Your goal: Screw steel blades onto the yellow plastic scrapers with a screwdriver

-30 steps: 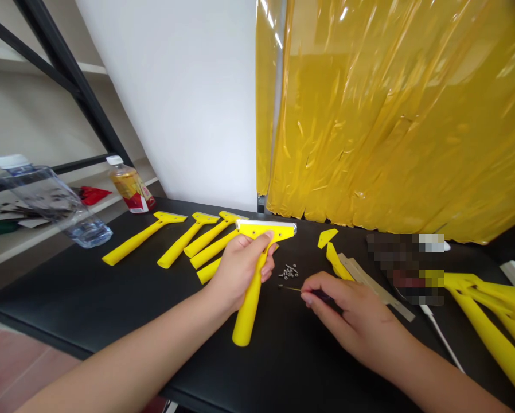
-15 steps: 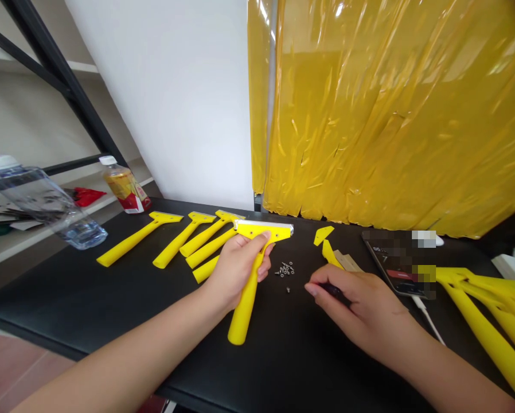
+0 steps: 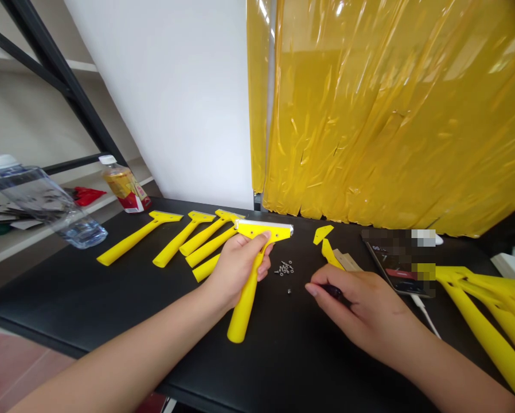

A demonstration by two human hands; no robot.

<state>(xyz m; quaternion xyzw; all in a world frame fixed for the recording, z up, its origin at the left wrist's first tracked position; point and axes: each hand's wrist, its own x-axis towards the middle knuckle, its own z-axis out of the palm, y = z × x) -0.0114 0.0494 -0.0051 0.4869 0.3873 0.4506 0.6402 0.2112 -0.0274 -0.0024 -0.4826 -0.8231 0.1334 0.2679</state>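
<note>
Black tabletop (image 3: 300, 355) lies beneath both hands (image 3: 235, 268) — yellow sheeting (image 3: 386, 115) behind.

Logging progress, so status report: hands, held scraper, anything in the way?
Left hand gripping scraper, thumb on its head. Right hand holding dark tool, apart from scraper. Small metal parts piled between hands, one lying apart.
</note>
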